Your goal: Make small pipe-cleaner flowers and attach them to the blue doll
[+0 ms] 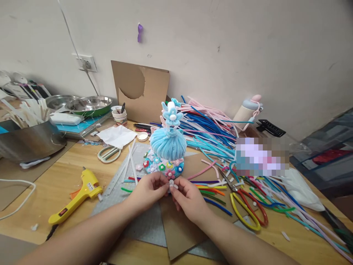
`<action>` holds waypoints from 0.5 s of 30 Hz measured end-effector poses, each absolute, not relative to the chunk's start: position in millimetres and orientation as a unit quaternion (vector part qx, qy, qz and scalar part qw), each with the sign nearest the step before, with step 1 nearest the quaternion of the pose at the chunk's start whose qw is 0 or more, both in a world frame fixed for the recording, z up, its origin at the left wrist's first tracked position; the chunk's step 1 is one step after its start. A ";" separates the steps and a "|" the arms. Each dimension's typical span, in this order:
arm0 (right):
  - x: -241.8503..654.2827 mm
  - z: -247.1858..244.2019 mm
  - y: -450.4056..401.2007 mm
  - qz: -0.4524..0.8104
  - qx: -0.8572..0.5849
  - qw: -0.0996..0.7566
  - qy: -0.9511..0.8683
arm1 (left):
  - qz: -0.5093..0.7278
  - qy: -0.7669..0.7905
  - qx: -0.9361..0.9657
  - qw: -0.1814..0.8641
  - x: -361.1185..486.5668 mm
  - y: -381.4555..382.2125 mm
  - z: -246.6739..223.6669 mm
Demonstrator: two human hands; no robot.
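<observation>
Between the fingertips of my left hand (151, 189) and my right hand (190, 198) is a small white pipe-cleaner flower (172, 184). Both hands pinch it from either side, low in front of a blue fuzzy craft figure (168, 143). The figure stands upright, with a pleated light-blue middle, a blue flower (173, 115) near its top and a base (165, 165) covered in small coloured flowers. Whether the white flower touches the base cannot be made out. Beneath my hands lie a brown cardboard sheet (179, 228) and a grey cutting mat (149, 230).
A yellow glue gun (79, 195) lies at left, near light-handled scissors (109, 154). Red-and-yellow-handled scissors (245, 211) rest at right among loose pipe cleaners (215, 129). Behind stand a cut cardboard panel (157, 92), a metal pot (30, 141) and a bottle (245, 112).
</observation>
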State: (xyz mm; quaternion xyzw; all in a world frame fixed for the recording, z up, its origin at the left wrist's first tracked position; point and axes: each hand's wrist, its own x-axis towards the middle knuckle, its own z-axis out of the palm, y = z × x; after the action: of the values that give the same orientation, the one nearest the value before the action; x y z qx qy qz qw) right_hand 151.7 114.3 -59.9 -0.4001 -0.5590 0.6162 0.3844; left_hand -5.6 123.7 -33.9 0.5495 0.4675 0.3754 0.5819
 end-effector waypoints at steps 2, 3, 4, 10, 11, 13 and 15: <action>151.1 -61.3 114.2 0.594 -0.409 0.390 -0.572 | 0.373 0.485 0.554 0.565 -6.5 123.5 -34.6; 150.9 -61.6 114.3 0.586 -0.415 0.395 -0.573 | 0.372 0.487 0.552 0.566 -6.9 123.2 -34.8; 150.7 -61.4 114.6 0.581 -0.420 0.401 -0.571 | 0.372 0.484 0.547 0.573 -7.2 122.8 -34.8; 152.8 -55.1 115.3 0.645 -0.373 0.370 -0.555 | 0.383 0.450 0.486 0.644 -7.7 121.0 -34.6; 153.5 -54.5 114.9 0.657 -0.366 0.360 -0.552 | 0.392 0.444 0.474 0.651 -8.1 120.7 -34.8; 154.9 -53.7 113.6 0.669 -0.360 0.359 -0.543 | 0.410 0.432 0.455 0.662 -9.1 119.9 -34.5; 155.5 -53.0 111.9 0.665 -0.362 0.377 -0.533 | 0.426 0.428 0.449 0.658 -10.0 119.4 -33.1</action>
State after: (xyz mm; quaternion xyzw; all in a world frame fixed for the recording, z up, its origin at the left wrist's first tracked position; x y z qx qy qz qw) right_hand 155.5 111.9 -53.0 -0.3615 -0.5335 0.6655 0.3766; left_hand -10.0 119.4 -33.1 0.4494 0.4281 0.4264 0.6580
